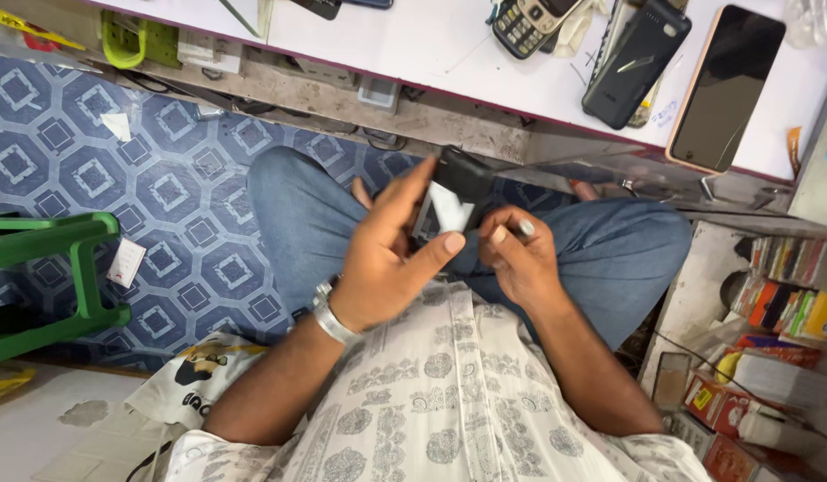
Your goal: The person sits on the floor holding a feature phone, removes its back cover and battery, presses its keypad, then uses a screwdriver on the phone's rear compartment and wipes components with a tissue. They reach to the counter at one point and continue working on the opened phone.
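Observation:
My left hand (391, 250) holds a small black device (458, 183) over my lap, fingers wrapped around its left side and thumb pressed near a white sticker or slip (451, 210) on its face. My right hand (516, 254) sits just right of it, fingertips pinched close to the device's lower edge; something small and pale shows at one fingertip. A metal watch (329, 317) is on my left wrist. I sit in blue jeans and a printed white shirt.
A white counter (413, 40) ahead carries a keypad phone (529, 22), a black power bank (635, 62) and a dark-screened smartphone (726, 85). A green plastic stool (48, 277) stands left on the blue patterned floor. Shelves of coloured boxes (770, 357) fill the right.

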